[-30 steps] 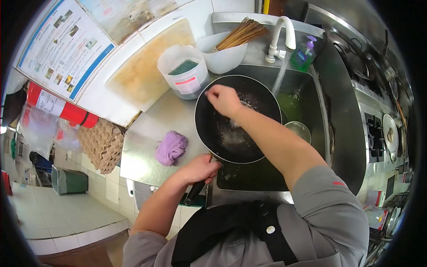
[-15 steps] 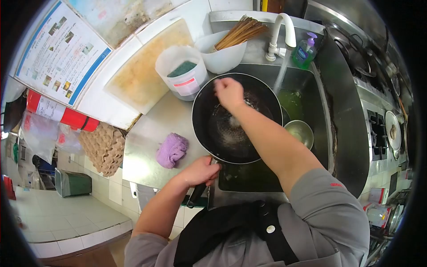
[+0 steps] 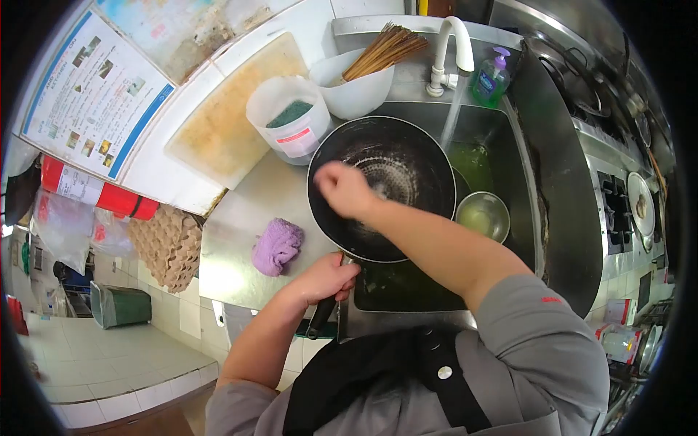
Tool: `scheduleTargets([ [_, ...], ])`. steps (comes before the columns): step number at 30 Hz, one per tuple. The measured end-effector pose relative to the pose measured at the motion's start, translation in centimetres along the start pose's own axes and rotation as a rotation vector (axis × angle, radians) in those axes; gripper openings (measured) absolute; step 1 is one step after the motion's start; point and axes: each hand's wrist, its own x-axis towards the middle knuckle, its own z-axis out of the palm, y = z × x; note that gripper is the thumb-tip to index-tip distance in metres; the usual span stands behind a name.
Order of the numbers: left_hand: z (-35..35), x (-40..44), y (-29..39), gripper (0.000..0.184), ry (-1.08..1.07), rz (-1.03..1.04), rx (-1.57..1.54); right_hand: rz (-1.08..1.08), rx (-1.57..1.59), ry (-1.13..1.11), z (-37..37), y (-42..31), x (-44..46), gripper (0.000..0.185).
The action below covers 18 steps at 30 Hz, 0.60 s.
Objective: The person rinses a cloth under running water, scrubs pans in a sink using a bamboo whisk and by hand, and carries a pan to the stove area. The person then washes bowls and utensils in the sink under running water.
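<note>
My left hand [image 3: 327, 280] is wrapped round the black handle of a large dark frying pan [image 3: 422, 156], which is held over the sink's left side. Inside the pan, near its left wall, my right hand [image 3: 343, 190] has its fingers closed; what they hold, if anything, is hidden. Whitish foam marks the pan's inner surface. Water runs from the white faucet [image 3: 456, 43] just right of the pan. In the sink [image 3: 502, 127] a metal bowl [image 3: 483, 216] sits in greenish water.
A purple cloth [image 3: 278, 247] lies on the steel counter [image 3: 233, 269]. Behind it stand a white tub [image 3: 289, 120] with a green scouring pad and a white container [image 3: 360, 87] with a stick bundle [image 3: 385, 52]. Green soap bottle [image 3: 491, 78] stands right of the faucet.
My right hand has moved down and left inside the pan, uncovering more of the foamy surface. My left hand keeps its hold on the handle.
</note>
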Motion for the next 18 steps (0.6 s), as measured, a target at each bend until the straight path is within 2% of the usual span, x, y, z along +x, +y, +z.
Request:
scheduleTargets([
  [2, -0.1, -0.2, -0.4, 0.016, -0.005, 0.006, -0.022, 0.142, 0.011, -0.362, -1.3, -2.0, -1.6, 0.017],
  [3, 0.0, -0.4, -0.2, 0.016, -0.014, 0.012, -0.027, 0.124, -0.007, -0.419, -2.4, -2.2, -1.6, 0.017],
  [6, 0.1, -0.4, 0.1, 0.017, -0.027, 0.024, -0.004, -0.097, 0.027, -0.139, -3.0, -0.1, 1.1, 0.016],
  [8, 0.0, -0.3, 0.1, 0.018, -0.027, 0.025, 0.01, -0.032, 0.033, 0.013, -3.4, 0.4, 3.4, 0.02],
  [10, -0.2, -0.2, 0.2, 0.02, -0.032, 0.016, 0.016, 0.067, 0.093, 0.033, -3.9, 0.6, 4.2, 0.023],
  [11, -0.2, -0.1, 0.0, 0.021, -0.02, 0.021, 0.012, -0.015, -0.028, -0.016, -3.5, 0.6, 3.7, 0.026],
  [12, 0.0, 0.0, -0.2, 0.022, -0.009, 0.026, 0.007, -0.099, -0.071, -0.138, -3.3, 0.3, 2.7, 0.027],
  [14, 0.5, 0.3, -0.3, 0.023, 0.012, 0.03, 0.017, -0.123, -0.048, -0.356, -3.9, -1.4, 1.2, 0.028],
  [15, 0.7, 0.4, -0.1, 0.023, 0.021, 0.029, 0.038, -0.117, -0.031, -0.346, -4.2, -1.1, 1.1, 0.026],
  [18, 1.5, 2.2, 0.6, 0.02, 0.026, 0.018, 0.115, 0.064, -0.111, -0.044, -7.5, 1.7, 2.9, 0.025],
])
